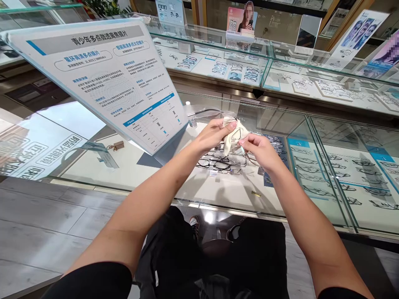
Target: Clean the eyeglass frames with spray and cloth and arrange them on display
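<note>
Above the glass counter (224, 195), both hands are closed on a crumpled cream cleaning cloth (233, 139). My left hand (215, 133) presses its thumb onto the cloth from the left. On the other side, the fingertips of my right hand (259, 150) pinch the cloth's edge. A thin dark eyeglass temple (207, 111) sticks out to the left behind my left hand. The cloth and fingers cover most of that pair of eyeglasses. Directly below, several dark-framed glasses (222, 166) lie in view under my hands.
A large printed sign board (124, 95) leans on the counter at left. Behind my left hand stands a small white-capped bottle (191, 117). A brown key fob (117, 145) and a small yellow piece (256, 194) lie nearby. Glass showcases (311, 166) with eyeglasses extend right.
</note>
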Tool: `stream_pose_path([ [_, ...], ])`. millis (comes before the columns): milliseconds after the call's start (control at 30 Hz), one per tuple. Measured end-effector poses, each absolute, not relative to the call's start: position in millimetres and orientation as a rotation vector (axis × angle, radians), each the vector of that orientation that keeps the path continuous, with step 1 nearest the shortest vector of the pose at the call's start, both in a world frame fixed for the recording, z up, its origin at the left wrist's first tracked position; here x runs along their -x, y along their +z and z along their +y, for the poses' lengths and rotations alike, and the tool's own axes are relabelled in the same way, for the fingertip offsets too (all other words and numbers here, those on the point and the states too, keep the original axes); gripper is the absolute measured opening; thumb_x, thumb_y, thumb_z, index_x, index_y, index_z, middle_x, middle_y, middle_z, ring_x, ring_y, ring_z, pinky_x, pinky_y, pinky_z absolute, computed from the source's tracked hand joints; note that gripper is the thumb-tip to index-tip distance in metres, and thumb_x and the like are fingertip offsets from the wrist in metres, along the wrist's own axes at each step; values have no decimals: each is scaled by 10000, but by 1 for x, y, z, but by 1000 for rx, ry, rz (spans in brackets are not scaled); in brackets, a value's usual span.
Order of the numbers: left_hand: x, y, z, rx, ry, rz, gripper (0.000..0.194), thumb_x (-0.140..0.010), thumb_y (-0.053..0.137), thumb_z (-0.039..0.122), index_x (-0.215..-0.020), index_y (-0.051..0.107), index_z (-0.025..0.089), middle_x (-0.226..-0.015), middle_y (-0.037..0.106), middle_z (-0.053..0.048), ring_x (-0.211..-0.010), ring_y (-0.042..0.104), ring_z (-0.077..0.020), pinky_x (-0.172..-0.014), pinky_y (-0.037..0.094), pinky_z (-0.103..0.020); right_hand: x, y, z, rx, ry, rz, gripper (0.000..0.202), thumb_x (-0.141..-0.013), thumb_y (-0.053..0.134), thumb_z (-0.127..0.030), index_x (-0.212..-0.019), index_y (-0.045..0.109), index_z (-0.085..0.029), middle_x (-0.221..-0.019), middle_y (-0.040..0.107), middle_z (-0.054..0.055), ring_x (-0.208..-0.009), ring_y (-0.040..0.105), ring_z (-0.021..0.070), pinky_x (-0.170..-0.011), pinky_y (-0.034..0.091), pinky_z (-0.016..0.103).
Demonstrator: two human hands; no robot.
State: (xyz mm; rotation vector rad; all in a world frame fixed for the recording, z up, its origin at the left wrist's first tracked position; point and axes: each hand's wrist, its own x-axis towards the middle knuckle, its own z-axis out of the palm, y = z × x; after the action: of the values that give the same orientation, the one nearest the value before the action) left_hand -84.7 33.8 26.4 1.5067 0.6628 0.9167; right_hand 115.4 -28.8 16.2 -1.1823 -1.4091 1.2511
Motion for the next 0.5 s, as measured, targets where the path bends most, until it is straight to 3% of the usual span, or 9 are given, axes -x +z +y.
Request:
stream_pose_path([
  [100, 94, 23, 46, -1532, 749, 575, 635, -749, 911, 728, -676, 571, 197, -610, 500, 21, -596, 442, -112, -578, 363, -286, -119, 16, -27, 1165, 1245, -1350, 414, -738, 908, -568, -714, 702, -210, -820, 680, 26, -765, 508, 165, -755, 389, 326],
  [300, 90, 14, 45, -1421, 805, 638, 556, -639, 1037, 544, -871, 698, 170, -794, 698, -30, -725, 590, -141, -667, 462, -276, -119, 15, -26, 1146, 1278, -1354, 376, -755, 895, -533, -708, 704, -213, -792, 674, 17, -737, 499, 158, -758, 387, 331],
  [500, 74, 10, 36, -1380, 1050, 701, 629, -736, 905, 755, -842, 689, 174, -765, 698, -14, -665, 586, -124, -641, 476, -265, -113, 15, -29, 1136, 1300, -1364, 489, -734, 914, -615, -672, 636, -218, -764, 640, 11, -734, 474, 157, -739, 379, 322],
])
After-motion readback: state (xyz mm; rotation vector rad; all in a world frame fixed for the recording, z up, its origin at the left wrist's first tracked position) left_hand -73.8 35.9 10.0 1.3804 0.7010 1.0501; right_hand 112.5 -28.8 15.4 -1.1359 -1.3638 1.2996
